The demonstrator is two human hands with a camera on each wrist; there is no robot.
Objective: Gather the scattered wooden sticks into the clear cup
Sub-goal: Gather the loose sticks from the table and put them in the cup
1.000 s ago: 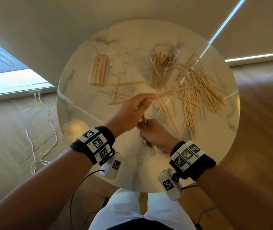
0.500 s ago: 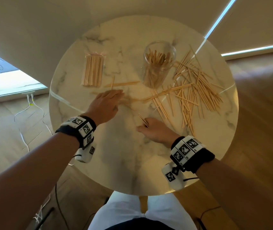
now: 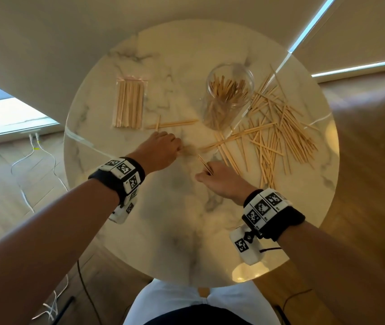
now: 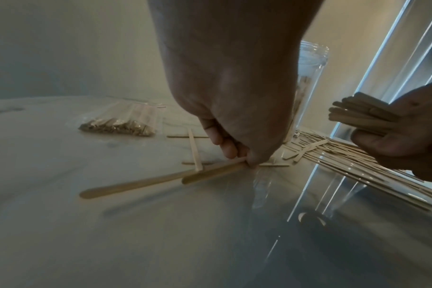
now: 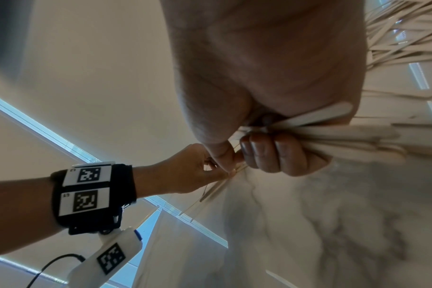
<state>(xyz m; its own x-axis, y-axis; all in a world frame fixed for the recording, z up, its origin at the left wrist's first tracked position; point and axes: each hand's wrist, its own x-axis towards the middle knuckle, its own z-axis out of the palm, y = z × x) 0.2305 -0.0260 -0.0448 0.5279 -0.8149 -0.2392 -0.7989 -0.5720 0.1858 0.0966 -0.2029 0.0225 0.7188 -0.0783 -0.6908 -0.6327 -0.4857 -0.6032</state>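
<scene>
The clear cup [image 3: 229, 90] stands at the back of the round marble table [image 3: 186, 231], with several wooden sticks upright in it. A wide heap of loose sticks [image 3: 278, 134] lies to its right and front. My left hand [image 3: 178, 150] is down on the table left of centre. In the left wrist view its fingertips [image 4: 245, 160] pinch the ends of two flat sticks [image 4: 160, 180] lying on the marble. My right hand [image 3: 210, 175] grips a bundle of sticks [image 5: 333, 134] just to the right; the bundle's ends [image 4: 358, 115] stick out above the fist.
A clear bag of sticks [image 3: 129, 104] lies at the back left. A few single sticks [image 3: 172, 124] lie between the bag and the cup. White cables trail on the wooden floor at the left. The table edge is close to my lap.
My left hand left the right hand, swung left to the loose sticks, and now pinches two of them. The right hand has kept its bundle and barely moved.
</scene>
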